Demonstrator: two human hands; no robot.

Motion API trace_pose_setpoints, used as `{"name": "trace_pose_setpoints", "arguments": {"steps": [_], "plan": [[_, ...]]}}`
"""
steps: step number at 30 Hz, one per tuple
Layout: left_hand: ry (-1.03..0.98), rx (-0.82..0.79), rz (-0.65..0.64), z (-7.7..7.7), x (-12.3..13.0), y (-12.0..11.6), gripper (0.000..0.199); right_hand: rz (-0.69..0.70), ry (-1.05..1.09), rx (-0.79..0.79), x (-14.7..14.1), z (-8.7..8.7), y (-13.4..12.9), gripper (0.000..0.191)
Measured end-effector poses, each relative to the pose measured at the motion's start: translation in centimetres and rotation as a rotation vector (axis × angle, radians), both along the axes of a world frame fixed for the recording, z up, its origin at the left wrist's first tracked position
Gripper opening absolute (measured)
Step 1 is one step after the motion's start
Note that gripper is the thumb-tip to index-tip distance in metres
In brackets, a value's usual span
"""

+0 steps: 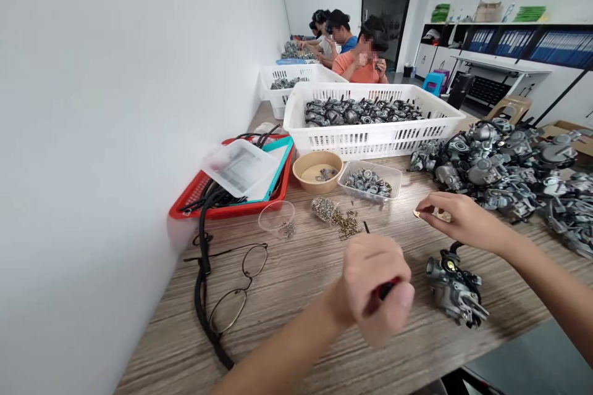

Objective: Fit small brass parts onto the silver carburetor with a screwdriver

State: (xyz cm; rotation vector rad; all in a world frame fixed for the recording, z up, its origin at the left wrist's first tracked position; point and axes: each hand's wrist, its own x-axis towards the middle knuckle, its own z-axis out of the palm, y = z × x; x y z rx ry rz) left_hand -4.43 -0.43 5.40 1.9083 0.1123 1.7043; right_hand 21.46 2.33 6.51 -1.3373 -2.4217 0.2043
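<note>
From the head view, the bench [162, 345] runs away toward 12 o'clock. The left hand [370, 287] is closed tight around a dark tool handle [386, 289]. The right hand [463, 222] holds a small brass part [442, 216] in a narrow pinch. A carburetor [456, 289] lies at 3 o'clock from the left hand and just below the right, nearer the right hand and touching neither; its long axis slants from 10 to 4 o'clock. Loose brass screws [343, 222] lie at 11 o'clock from the hands, a heap of carburetors [486, 173] at 1 o'clock, and a white plastic basket [370, 142] full of similar parts toward 12.
</note>
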Motion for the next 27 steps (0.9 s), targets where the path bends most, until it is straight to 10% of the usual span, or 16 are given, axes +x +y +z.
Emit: {"name": "trace_pose_setpoints", "arguments": {"steps": [15, 27], "plan": [[-0.588, -0.465, -0.127, 10.7, 2.3, 3.4, 0.042, -0.136, 0.876, -0.315, -3.6, -0.1, -1.7, 0.049], [-0.555, -0.732, -0.055, 11.8, 2.1, 2.9, 0.044, -0.040, 1.406, -0.682, -5.5, -0.8, -1.8, 0.030]]}}
